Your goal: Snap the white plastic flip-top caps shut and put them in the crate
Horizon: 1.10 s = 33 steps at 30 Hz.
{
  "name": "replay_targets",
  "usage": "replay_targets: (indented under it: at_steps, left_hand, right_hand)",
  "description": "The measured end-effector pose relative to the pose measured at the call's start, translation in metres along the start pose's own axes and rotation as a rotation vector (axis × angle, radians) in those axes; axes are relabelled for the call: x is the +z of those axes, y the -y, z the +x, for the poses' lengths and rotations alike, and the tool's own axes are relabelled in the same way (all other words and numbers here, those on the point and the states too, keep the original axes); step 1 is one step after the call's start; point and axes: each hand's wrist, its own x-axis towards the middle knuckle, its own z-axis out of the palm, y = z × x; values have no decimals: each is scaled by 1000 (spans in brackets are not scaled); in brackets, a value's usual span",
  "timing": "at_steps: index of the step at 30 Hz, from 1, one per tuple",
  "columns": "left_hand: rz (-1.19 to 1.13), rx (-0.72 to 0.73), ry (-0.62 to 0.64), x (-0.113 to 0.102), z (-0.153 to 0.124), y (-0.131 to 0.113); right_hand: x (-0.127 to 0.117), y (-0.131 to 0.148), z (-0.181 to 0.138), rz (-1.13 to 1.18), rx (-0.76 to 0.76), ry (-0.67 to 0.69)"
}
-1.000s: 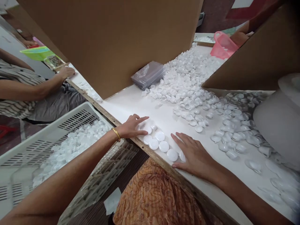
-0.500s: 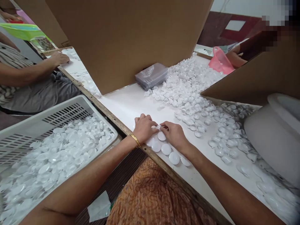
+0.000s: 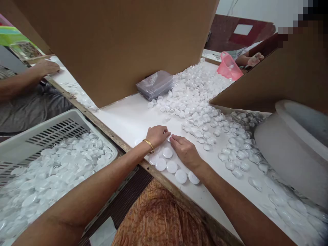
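Observation:
Close to the table's near edge, my left hand (image 3: 156,136) and my right hand (image 3: 185,150) meet with fingers pinched together. Between their fingertips they hold a small round white plastic cap (image 3: 169,138), mostly covered by the fingers. My left wrist wears a gold bangle. Several flat white plastic discs (image 3: 161,164) lie on the white table (image 3: 123,114) just below my hands. Beyond my right hand spreads a big heap of loose white plastic caps (image 3: 189,95), many with a loop.
A pale plastic basket (image 3: 77,119) full of white pieces stands at left. Cardboard panels (image 3: 115,44) rise behind the table. A wrapped clear packet (image 3: 155,84), a pink scoop (image 3: 228,66) and a large white tub (image 3: 289,147) stand around the heap. Other people's hands work at far left and right.
The view has swung a little to the right, so most things sit further left. My hands have closed together around the cap, and more of the discs beneath them shows.

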Motion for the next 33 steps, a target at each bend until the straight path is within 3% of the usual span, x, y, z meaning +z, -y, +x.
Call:
replay_targets:
  at_steps: [9,16,19,22,25,28,31,33]
  left_hand:
    - [-202,36,424,-12,34,8]
    - [-361,-62,584,-12,36,9]
    - [-346,-68,544,-8,33,5]
    - [-254,-39,392,-9,24,-2]
    - [-174,4,225,-24,4,0]
    - [49,103,87,-50,-29,20]
    - [245,118,269,-68,-60,49]
    - [318,150,347,-68,-71,60]
  right_hand:
    - [5,1,4,19,88,-36]
    - [10,2,1,24,119,-20]
    - [10,3,3,48,164,44]
    - [3,1,4,150,215,97]
    - [-20,-2,-6,322,226,98]
    - [-55,-8,-35,369,217,174]
    - [-84,-10,-74,281,242,383]
    - [-90,-7,-92,204,313,486]
